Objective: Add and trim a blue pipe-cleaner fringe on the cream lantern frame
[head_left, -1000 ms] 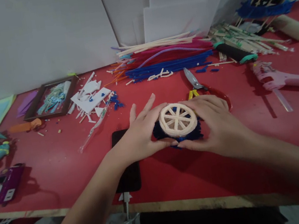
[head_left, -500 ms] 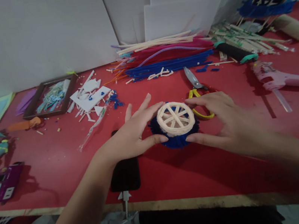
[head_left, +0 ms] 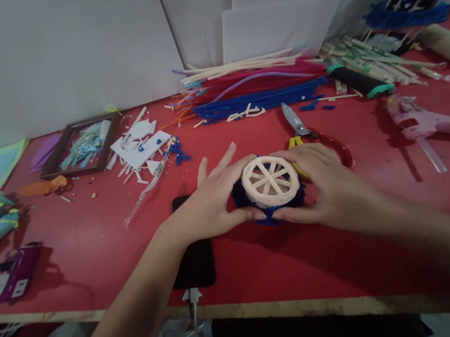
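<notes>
A cream spoked wheel (head_left: 270, 179), apparently made of pipe cleaners, lies on top of a dark blue fringed base (head_left: 240, 190). From the left, my left hand (head_left: 213, 203) curves around the craft piece, thumb at its near edge and index finger at its far edge, other fingers lifted. My right hand (head_left: 327, 181) closes around the right side, its thumb tip near the left one. Scissors (head_left: 295, 120) with yellow and red handles lie just beyond my right hand, which partly covers them.
A black phone (head_left: 195, 261) with a cable lies left of the piece. Behind are pipe cleaner bundles (head_left: 256, 98), white scraps (head_left: 140, 147) and a brown frame (head_left: 47, 167). A pink glue gun (head_left: 418, 121) and a black-and-green handle (head_left: 360, 81) lie to the right.
Both hands have closed in tighter around the blue base, thumbs nearer each other. My right hand now covers more of the yellow scissor handle. The whole view has shifted slightly.
</notes>
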### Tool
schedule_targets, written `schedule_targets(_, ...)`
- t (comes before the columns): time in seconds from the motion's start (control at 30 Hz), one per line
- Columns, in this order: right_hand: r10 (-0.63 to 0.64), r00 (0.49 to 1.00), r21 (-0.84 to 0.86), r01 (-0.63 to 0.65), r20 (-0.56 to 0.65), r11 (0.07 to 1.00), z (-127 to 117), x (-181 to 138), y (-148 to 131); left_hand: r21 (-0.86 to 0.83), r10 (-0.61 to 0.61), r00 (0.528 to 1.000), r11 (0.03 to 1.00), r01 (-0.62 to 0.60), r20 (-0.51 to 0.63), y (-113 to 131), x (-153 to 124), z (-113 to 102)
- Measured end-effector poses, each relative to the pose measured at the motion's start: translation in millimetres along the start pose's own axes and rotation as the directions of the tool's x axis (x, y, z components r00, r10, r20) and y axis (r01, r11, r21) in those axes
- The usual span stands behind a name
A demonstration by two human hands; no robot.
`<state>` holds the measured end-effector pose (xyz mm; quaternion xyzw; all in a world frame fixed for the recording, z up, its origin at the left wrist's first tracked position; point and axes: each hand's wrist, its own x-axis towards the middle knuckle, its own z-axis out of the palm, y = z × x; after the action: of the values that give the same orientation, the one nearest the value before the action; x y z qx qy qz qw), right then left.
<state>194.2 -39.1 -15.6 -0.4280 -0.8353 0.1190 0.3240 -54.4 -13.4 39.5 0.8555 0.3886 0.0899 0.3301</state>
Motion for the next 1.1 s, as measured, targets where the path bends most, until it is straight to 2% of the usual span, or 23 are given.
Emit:
schedule_targets(0.1,0.031,0.999,0.125,-0.035,0.028,0.992,-3,-1,3,-0.053,0.002,0.996,0.999,-0.007,-0.094,1,6,4)
schedule_targets(0.23,0.225,0.974,0.290,-0.213,-0.009,0.933,-13,-5,9,-0.157,0.008,0.960,0.986,-0.054,-0.281,1,18,5)
schedule_targets(0.33,0.323,0.945,0.508,-0.299,0.044,0.807,-21,-2,11,-0.321,-0.002,0.948,0.941,-0.106,-0.319,6,25,3)
schedule_targets(0.4,0.334,0.937,0.619,-0.321,0.099,0.717,-25,6,10,-0.390,-0.046,0.953,0.917,-0.078,-0.300,12,31,3)
schedule_targets(0.47,0.340,0.928,0.670,-0.352,0.155,0.654,-28,19,8,-0.415,-0.098,0.951,0.909,-0.033,-0.292,17,37,2)
schedule_targets(0.57,0.444,0.863,0.715,-0.467,0.240,0.520,-28,36,6,-0.472,-0.141,0.927,0.880,-0.043,-0.348,17,45,-1)
schedule_targets(0.6,0.483,0.836,0.727,-0.499,0.262,0.471,-28,40,8,-0.490,-0.159,0.902,0.869,-0.065,-0.401,15,45,-2)
schedule_targets(0.63,0.516,0.814,0.736,-0.518,0.267,0.436,-27,43,11,-0.497,-0.188,0.857,0.863,-0.089,-0.480,12,44,-2)
schedule_targets(0.7,0.557,0.798,0.754,-0.508,0.229,0.418,-25,46,21,-0.437,-0.235,0.708,0.892,-0.116,-0.666,7,35,5)
schedule_targets(0.77,0.607,0.779,0.785,-0.471,0.156,0.402,-24,47,35,-0.324,-0.240,0.524,0.943,-0.075,-0.817,5,21,21)
schedule_targets(0.8,0.635,0.765,0.803,-0.443,0.106,0.398,-23,47,43,-0.266,-0.210,0.495,0.963,-0.044,-0.843,7,13,33)
schedule_targets(0.83,0.663,0.746,0.820,-0.410,0.051,0.399,-23,47,51,-0.179,-0.141,0.573,0.984,-0.010,-0.807,9,6,47)
schedule_targets(0.87,0.689,0.725,0.834,-0.377,-0.005,0.403,-23,47,57,-0.073,-0.065,0.684,0.997,0.017,-0.727,13,-1,60)
schedule_targets(0.93,0.723,0.683,0.847,-0.319,-0.105,0.424,-22,47,67,0.100,0.039,0.888,0.995,0.008,-0.459,22,-8,85)
schedule_targets(0.97,0.730,0.668,0.848,-0.296,-0.145,0.439,-23,46,69,0.165,0.115,0.946,0.984,-0.067,-0.303,26,-9,95)
schedule_targets(1.0,0.731,0.659,0.846,-0.278,-0.178,0.456,-23,46,70,0.218,0.208,0.968,0.960,-0.174,-0.142,30,-8,102)
schedule_targets(1.03,0.728,0.654,0.841,-0.262,-0.206,0.473,-23,45,69,0.246,0.290,0.957,0.926,-0.286,0.023,32,-5,107)
schedule_targets(1.07,0.722,0.653,0.834,-0.250,-0.229,0.491,-24,44,66,0.263,0.321,0.939,0.902,-0.344,0.128,33,-1,108)
schedule_targets(1.1,0.714,0.655,0.826,-0.242,-0.248,0.508,-25,43,63,0.280,0.316,0.934,0.893,-0.353,0.169,31,4,107)
